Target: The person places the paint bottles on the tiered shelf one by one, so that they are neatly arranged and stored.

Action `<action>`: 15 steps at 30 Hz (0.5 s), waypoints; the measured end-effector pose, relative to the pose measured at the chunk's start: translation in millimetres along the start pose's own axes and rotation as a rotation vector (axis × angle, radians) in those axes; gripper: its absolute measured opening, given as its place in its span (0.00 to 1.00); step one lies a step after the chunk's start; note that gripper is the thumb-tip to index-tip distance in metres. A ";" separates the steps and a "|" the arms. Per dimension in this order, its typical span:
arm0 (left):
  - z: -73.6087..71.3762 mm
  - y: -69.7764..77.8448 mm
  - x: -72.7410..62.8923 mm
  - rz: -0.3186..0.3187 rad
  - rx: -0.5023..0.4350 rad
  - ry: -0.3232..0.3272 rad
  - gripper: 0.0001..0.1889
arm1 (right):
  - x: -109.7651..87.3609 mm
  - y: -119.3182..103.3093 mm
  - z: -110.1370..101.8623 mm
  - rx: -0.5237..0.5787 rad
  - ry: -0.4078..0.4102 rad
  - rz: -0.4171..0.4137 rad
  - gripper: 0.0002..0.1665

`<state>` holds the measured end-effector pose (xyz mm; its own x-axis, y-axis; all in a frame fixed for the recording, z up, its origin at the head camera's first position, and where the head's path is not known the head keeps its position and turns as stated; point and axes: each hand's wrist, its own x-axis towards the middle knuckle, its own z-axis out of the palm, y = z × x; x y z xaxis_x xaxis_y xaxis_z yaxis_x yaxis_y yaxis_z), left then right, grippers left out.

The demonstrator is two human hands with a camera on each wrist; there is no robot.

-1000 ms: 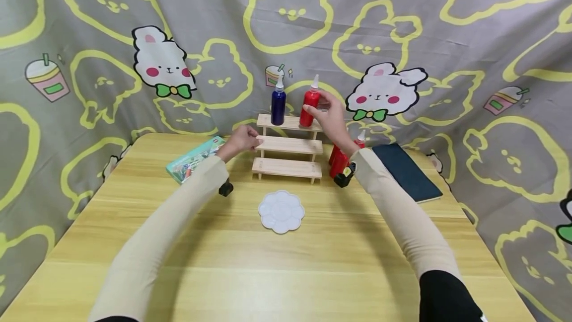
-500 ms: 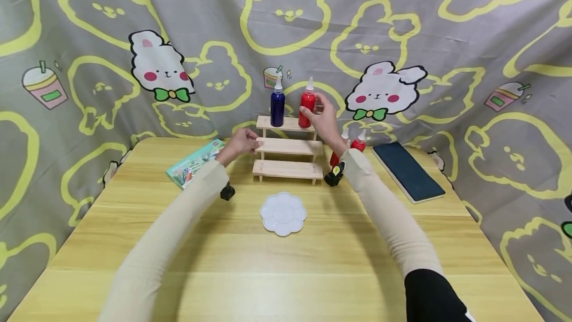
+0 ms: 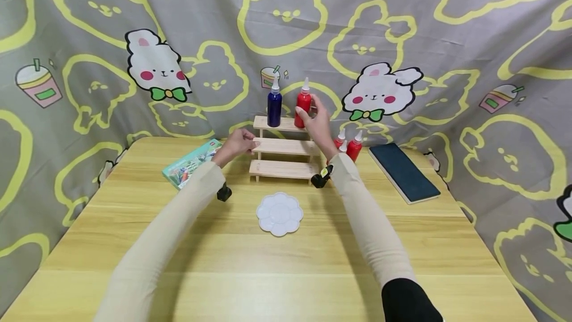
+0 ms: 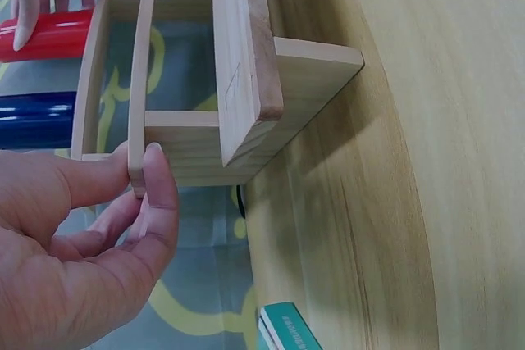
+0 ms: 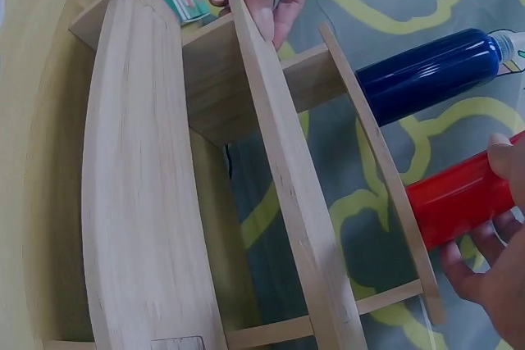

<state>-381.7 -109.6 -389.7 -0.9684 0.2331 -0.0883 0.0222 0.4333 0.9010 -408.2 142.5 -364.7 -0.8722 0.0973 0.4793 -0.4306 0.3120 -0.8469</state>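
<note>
My right hand (image 3: 318, 123) gripping red bottle (image 3: 303, 100) upright on top shelf (image 3: 288, 124) of rack (image 3: 281, 168), near blue bottle (image 3: 274, 109); left hand (image 3: 236, 144) pinching middle shelf (image 3: 286, 146). Apparently I'm settling red bottle into place; next move probably calling for loosening grip without tipping it.

Right hand (image 3: 319, 122) grips red bottle (image 3: 303, 106) on top shelf (image 3: 288, 123) of wooden rack (image 3: 281, 168), blue bottle (image 3: 274, 108) alongside, left hand (image 3: 238, 144) pinching middle shelf (image 3: 287, 146).
</note>
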 end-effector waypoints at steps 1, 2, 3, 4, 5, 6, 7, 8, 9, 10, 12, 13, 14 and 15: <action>0.2 0.4 0.4 -0.001 -0.002 -0.001 0.21 | 0.5 0.2 0.1 0.001 -0.001 0.002 0.27; 0.3 0.6 0.8 0.000 -0.004 -0.003 0.21 | 0.9 0.3 0.1 0.002 -0.003 0.004 0.27; 0.5 0.8 1.1 0.000 -0.006 -0.005 0.21 | 1.4 0.5 0.0 0.001 -0.004 0.004 0.27; 0.7 1.0 1.4 0.001 -0.011 -0.008 0.21 | 1.9 0.8 -0.1 0.000 -0.006 0.003 0.26; 0.6 1.1 1.4 0.000 -0.014 -0.011 0.21 | 2.4 1.1 -0.2 0.001 -0.010 0.001 0.26; 0.6 1.0 1.3 0.001 -0.015 -0.012 0.21 | 2.7 1.0 -0.2 -0.001 -0.016 -0.002 0.26; 0.4 0.8 0.9 0.003 -0.015 -0.013 0.21 | 3.0 1.0 -0.1 -0.002 -0.023 -0.003 0.25; 0.1 0.7 0.3 0.002 -0.014 -0.013 0.21 | 2.9 1.0 0.1 -0.002 -0.030 -0.003 0.25; -0.1 1.0 -0.7 -0.001 -0.013 -0.012 0.21 | 2.8 1.2 0.2 0.000 -0.037 -0.001 0.25; -0.2 1.2 -1.6 -0.004 -0.013 -0.010 0.21 | 2.6 1.5 0.4 0.003 -0.042 0.001 0.25; -0.4 1.7 -3.1 -0.008 -0.011 -0.009 0.21 | 2.1 2.4 1.0 0.010 -0.043 0.007 0.25; -0.4 2.4 -3.8 -0.009 -0.011 -0.010 0.21 | 1.7 3.1 1.2 0.014 -0.039 0.009 0.26; -0.2 3.0 -4.0 -0.012 -0.014 -0.011 0.21 | 1.3 3.8 1.5 0.018 -0.034 0.010 0.27; 0.0 3.4 -4.2 -0.013 -0.014 -0.010 0.21 | 1.1 4.5 1.6 0.023 -0.029 0.009 0.27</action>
<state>-377.5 -109.1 -386.3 -0.9660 0.2366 -0.1042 0.0063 0.4242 0.9056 -411.5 142.5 -368.4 -0.8824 0.0720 0.4649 -0.4275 0.2898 -0.8563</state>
